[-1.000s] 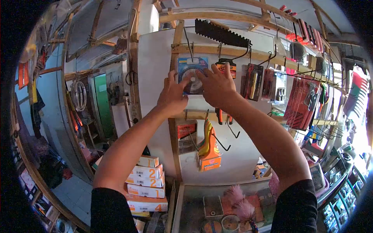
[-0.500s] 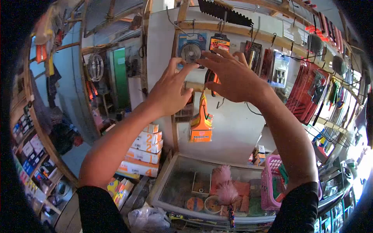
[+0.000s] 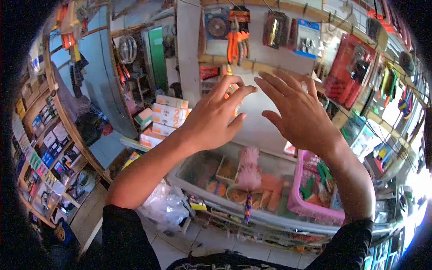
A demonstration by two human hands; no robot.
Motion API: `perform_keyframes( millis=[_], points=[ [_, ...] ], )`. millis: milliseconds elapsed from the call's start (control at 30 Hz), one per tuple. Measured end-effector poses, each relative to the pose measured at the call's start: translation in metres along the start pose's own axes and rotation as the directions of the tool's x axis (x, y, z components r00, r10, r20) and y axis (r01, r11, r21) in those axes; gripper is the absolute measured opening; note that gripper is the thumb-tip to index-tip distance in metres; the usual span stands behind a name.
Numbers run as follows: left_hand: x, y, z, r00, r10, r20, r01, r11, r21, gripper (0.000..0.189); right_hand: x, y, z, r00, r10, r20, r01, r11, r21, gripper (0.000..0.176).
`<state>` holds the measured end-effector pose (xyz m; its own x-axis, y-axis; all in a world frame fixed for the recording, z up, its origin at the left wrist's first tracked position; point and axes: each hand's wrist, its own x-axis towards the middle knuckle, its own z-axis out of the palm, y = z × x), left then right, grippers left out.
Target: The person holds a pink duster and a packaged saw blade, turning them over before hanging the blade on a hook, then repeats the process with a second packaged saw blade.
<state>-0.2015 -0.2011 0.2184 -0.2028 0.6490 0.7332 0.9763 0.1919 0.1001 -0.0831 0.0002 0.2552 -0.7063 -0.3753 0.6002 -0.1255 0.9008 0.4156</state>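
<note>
My left hand (image 3: 215, 118) and my right hand (image 3: 297, 113) are raised in front of me, fingers spread, holding nothing. A blue card with a round saw blade (image 3: 216, 24) hangs on a hook on the white board (image 3: 265, 121) above and behind them, apart from both hands. Orange-handled pliers (image 3: 237, 38) hang just right of the blade card. Both sleeves are black.
More packaged tools (image 3: 307, 38) hang along the wooden rail, and red packs (image 3: 353, 67) hang to the right. A glass-topped case (image 3: 234, 180) holds pink dusters (image 3: 246, 173). A pink basket (image 3: 315, 193) sits on it. Numbered boxes (image 3: 165, 114) are stacked at left.
Both hands have let go of the saw blade card, now hanging on its hook, and drawn back toward me. The view has tilted downward.
</note>
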Motion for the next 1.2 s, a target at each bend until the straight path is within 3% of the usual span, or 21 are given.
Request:
perform_keyframes(
  millis=[133,167,267,300,400,433,500,533,567,600,700,800,867,933,1000,1100,1200],
  points=[
    [-0.023,0.029,0.033,0.996,0.051,0.068,-0.043,0.993,-0.110,0.051,-0.058,-0.014,-0.020,0.986,0.039,0.162,-0.041,0.999,0.009,0.064],
    [-0.028,0.038,0.044,0.997,0.074,0.035,-0.068,0.988,-0.137,0.043,-0.074,-0.018,-0.022,0.992,0.025,0.123,-0.031,0.998,0.047,0.055],
    [-0.042,0.051,0.084,0.983,0.146,0.109,-0.108,0.948,-0.300,0.032,-0.119,-0.032,-0.041,0.925,0.157,0.345,-0.208,0.972,0.114,0.056],
    [-0.046,0.057,0.096,0.981,0.173,0.086,-0.136,0.934,-0.329,0.021,-0.139,-0.033,-0.040,0.938,0.183,0.295,-0.241,0.955,0.172,0.047],
    [-0.060,0.075,0.123,0.960,0.112,0.255,0.032,0.867,-0.498,0.015,-0.179,-0.036,-0.051,0.836,0.349,0.424,-0.458,0.869,0.189,0.039],
    [-0.066,0.079,0.137,0.966,0.111,0.234,0.041,0.826,-0.562,0.014,-0.185,-0.037,-0.059,0.826,0.387,0.409,-0.504,0.833,0.229,0.030],
    [-0.078,0.087,0.165,0.976,0.100,0.194,0.060,0.734,-0.677,0.015,-0.208,-0.037,-0.066,0.729,0.517,0.449,-0.660,0.704,0.262,0.028],
    [-0.078,0.094,0.167,0.958,0.084,0.275,0.128,0.731,-0.670,0.016,-0.221,-0.034,-0.066,0.674,0.576,0.462,-0.726,0.630,0.274,0.027],
    [-0.077,0.101,0.168,0.931,0.073,0.358,0.195,0.728,-0.657,0.017,-0.236,-0.031,-0.063,0.739,0.573,0.355,-0.671,0.672,0.313,0.024],
    [-0.077,0.108,0.172,0.894,0.068,0.444,0.261,0.726,-0.636,0.018,-0.247,-0.031,-0.064,0.703,0.620,0.347,-0.711,0.624,0.325,0.023],
    [-0.073,0.138,0.200,0.918,0.074,0.389,0.263,0.623,-0.737,0.019,-0.285,-0.024,-0.071,0.573,0.742,0.348,-0.813,0.461,0.354,0.025],
    [-0.063,0.171,0.219,0.927,0.138,0.349,0.205,0.594,-0.778,0.024,-0.326,-0.011,-0.077,0.608,0.738,0.294,-0.791,0.531,0.303,0.028],
    [-0.060,0.191,0.244,0.952,0.146,0.269,0.132,0.598,-0.791,0.031,-0.346,-0.006,-0.077,0.508,0.790,0.343,-0.853,0.406,0.329,0.028],
    [-0.052,0.207,0.263,0.939,0.143,0.313,0.171,0.597,-0.784,0.040,-0.369,0.000,-0.073,0.530,0.785,0.321,-0.842,0.440,0.313,0.031],
    [-0.046,0.221,0.284,0.944,0.111,0.310,0.176,0.626,-0.760,0.048,-0.392,0.006,-0.062,0.528,0.782,0.332,-0.842,0.430,0.326,0.051],
    [-0.033,0.232,0.337,0.982,0.033,0.186,0.114,0.679,-0.725,0.062,-0.432,0.024,-0.031,0.590,0.764,0.260,-0.797,0.501,0.337,0.072],
    [-0.020,0.251,0.374,0.995,-0.100,0.004,0.087,0.840,-0.536,0.065,-0.458,0.038,-0.009,0.610,0.773,0.173,-0.786,0.564,0.254,0.081]
  ],
)
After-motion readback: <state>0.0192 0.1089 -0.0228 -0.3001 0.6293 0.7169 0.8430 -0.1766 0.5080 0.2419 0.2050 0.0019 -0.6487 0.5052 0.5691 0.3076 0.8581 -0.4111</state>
